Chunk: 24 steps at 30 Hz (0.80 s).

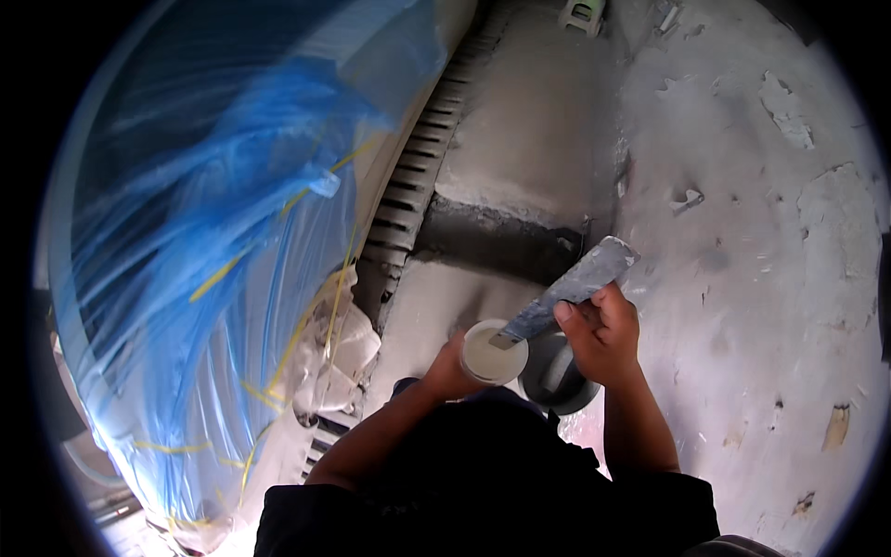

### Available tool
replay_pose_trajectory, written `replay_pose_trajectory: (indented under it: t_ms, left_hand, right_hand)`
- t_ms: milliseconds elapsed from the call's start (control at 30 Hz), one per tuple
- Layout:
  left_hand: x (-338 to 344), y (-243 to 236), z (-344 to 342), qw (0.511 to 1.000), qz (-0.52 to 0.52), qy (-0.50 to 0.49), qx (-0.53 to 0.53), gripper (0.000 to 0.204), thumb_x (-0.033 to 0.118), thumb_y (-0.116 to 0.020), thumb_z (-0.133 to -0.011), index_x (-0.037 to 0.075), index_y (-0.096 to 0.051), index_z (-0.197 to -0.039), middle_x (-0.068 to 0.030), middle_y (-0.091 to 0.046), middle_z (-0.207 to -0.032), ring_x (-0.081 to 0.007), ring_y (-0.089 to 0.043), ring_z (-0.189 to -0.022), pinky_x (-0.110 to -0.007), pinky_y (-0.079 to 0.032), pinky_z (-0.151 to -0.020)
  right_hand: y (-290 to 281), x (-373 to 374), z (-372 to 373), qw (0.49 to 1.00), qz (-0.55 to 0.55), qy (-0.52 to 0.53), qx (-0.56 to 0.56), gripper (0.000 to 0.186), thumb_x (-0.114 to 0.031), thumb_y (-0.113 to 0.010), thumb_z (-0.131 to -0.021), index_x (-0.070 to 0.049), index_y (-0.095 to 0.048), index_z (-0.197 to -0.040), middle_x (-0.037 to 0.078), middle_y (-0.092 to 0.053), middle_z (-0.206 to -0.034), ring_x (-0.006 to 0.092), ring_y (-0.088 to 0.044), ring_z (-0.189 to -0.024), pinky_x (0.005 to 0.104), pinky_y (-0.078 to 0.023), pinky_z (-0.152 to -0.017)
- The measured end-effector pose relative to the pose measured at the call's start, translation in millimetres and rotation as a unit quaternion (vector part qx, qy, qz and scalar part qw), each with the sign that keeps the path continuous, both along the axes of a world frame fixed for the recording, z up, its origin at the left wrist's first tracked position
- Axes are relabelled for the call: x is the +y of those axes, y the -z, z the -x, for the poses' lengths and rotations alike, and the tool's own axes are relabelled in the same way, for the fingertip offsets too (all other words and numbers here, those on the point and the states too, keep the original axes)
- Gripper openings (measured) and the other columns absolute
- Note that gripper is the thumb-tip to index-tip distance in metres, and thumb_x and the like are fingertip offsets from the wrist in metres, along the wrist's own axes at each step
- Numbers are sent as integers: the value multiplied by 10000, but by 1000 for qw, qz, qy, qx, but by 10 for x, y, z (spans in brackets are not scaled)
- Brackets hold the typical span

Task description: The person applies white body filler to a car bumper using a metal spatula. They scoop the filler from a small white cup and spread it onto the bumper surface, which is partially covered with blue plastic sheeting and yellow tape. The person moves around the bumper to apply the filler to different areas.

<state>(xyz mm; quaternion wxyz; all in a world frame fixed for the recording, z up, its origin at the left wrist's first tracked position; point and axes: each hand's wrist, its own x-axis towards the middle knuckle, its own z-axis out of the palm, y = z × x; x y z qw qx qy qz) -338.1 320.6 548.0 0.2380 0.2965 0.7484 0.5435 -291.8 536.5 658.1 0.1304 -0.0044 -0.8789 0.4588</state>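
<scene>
My left hand (448, 373) is wrapped round the side of a small white tub (490, 369), held upright in front of my body. Pale off-white material shows inside it. My right hand (608, 339) grips a wide, grey, smeared putty knife (585, 278), its thumb pressed on the flat side. The knife slants down to the left, and its lower end reaches over the rim into the tub. Just below my right hand is a dark round bucket (568, 390), partly hidden by the tub and my body.
At left hangs blue plastic sheeting (223, 251) with yellow tape strips. A slotted drain grating (399, 204) runs along its base. A dark recess (497, 241) crosses the dusty floor. A patched, peeling pale surface (742, 278) fills the right. A pale green object (583, 15) stands at the far end.
</scene>
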Motion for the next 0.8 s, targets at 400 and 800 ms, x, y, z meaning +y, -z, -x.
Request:
replay_pose_trajectory:
  t_ms: [400,800]
  left_hand:
    - [1235,507,2506,998,-48,35,-1,654,226,-818,-679,53,-530,-1241,-151,-584,-1196,-297,-574,-1116,-394,-458,-955]
    - [2511,-117,5009,994,-43,96,-4,732,219,-852,-648,46,-501,-1266,-148,-563,-1220,-289,-562,-1134,-384,-447,-973]
  right_hand:
    - [36,929,2294,985,63,146,67,137,-88,-666,-818,-30,-589,-916,95,-618,-753,201,-617,-648,312,-477,-579]
    - [-463,2156,4529,977,31,197,71,151,-53,-656,-831,16,-587,-946,106,-660,-758,158,-638,-656,279,-492,-620]
